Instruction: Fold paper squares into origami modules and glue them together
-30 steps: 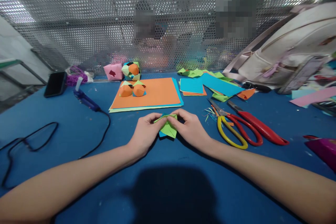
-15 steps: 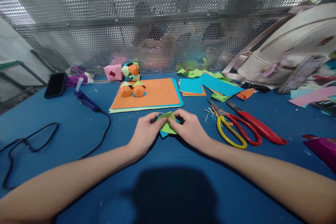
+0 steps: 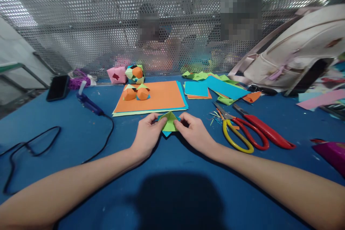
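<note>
A small folded paper piece (image 3: 170, 123), green on top with blue corners sticking out, is held just above the blue table (image 3: 113, 190). My left hand (image 3: 147, 133) pinches its left side, thumb on the green face. On the right side, my right hand (image 3: 195, 133) grips it the same way. Beyond the hands lies a stack of large sheets (image 3: 161, 97) with orange on top. Two orange and green folded shapes (image 3: 136, 92) rest on that stack.
Scissors (image 3: 237, 133) and a red-handled cutter or second scissors (image 3: 265, 129) lie right, near blue and green papers (image 3: 226, 86). A glue gun (image 3: 90, 104) with its cord and a phone (image 3: 57, 87) are left. A pale backpack (image 3: 302, 46) stands back right, before a perforated metal screen (image 3: 172, 18).
The folded paper has turned and shifted slightly left between my fingers, so its blue corner points down toward me. The phone at the backpack now looks dark.
</note>
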`<act>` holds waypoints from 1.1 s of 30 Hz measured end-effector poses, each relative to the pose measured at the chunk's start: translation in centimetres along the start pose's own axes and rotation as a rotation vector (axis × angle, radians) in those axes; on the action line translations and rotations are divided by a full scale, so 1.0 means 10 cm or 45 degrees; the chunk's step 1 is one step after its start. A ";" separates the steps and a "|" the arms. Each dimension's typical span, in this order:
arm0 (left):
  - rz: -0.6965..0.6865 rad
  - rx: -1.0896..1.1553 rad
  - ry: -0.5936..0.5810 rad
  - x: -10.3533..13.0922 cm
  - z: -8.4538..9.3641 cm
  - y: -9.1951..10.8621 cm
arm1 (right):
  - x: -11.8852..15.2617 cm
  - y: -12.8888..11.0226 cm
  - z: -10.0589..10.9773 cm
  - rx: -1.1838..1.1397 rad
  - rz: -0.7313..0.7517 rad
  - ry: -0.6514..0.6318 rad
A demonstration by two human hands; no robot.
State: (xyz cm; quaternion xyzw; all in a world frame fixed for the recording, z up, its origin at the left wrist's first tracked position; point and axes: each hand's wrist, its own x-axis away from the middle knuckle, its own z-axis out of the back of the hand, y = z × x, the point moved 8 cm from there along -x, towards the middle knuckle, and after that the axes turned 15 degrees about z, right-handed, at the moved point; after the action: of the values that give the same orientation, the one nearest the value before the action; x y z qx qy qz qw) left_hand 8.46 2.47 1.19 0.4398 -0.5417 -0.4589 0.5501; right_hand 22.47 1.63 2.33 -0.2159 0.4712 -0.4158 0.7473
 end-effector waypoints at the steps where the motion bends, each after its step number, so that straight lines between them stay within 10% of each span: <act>1: -0.004 -0.007 -0.004 0.00 0.00 0.00 | 0.00 0.00 0.00 0.006 0.002 0.000; 33: -0.013 -0.284 -0.068 0.01 -0.07 0.01 | -0.01 -0.03 0.03 -0.104 0.008 0.034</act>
State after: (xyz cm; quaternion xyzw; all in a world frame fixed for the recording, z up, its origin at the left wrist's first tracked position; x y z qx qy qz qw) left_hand 9.21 2.42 1.30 0.3663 -0.4996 -0.5306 0.5785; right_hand 22.62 1.51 2.76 -0.2390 0.4984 -0.3967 0.7329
